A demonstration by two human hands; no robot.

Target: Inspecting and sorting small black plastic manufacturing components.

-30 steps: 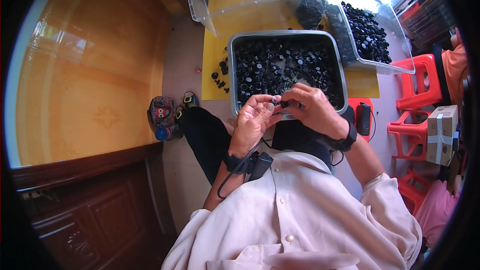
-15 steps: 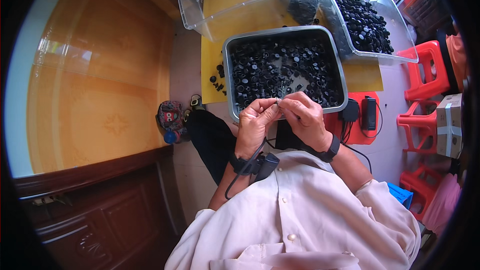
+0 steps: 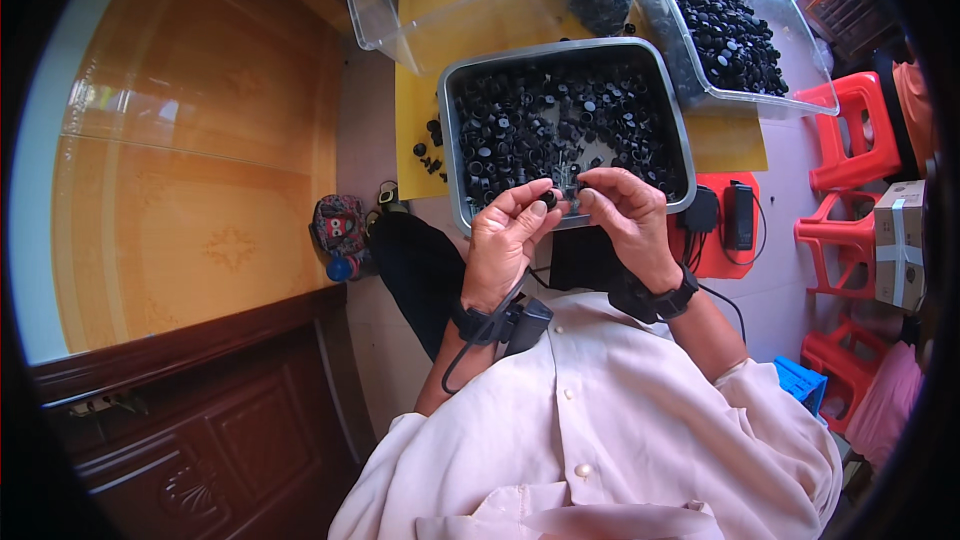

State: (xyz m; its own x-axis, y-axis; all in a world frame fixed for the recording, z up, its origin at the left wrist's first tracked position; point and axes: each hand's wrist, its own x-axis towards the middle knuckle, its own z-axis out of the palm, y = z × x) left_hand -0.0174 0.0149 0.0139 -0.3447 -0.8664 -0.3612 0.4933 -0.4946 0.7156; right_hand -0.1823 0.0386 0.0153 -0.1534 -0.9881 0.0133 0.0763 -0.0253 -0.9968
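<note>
My left hand pinches a small round black cap between thumb and fingertips, over the near rim of a metal tray. Beside it, my right hand is closed in a pinch; whatever sits between its fingertips is too small to make out. The two hands are slightly apart. Inside the tray lie many small black plastic parts, some ring-shaped. A little group of thin metal pins lies just beyond my fingertips.
At the back right, a see-through bin holds a heap of black caps. Another see-through bin stands back left. Loose black parts lie left of the tray. Red stools and a cardboard box stand at right.
My hands were together at the fingertips; now they have moved apart slightly. The round black cap now shows in my left hand, and my right hand has shifted a little to the right.
</note>
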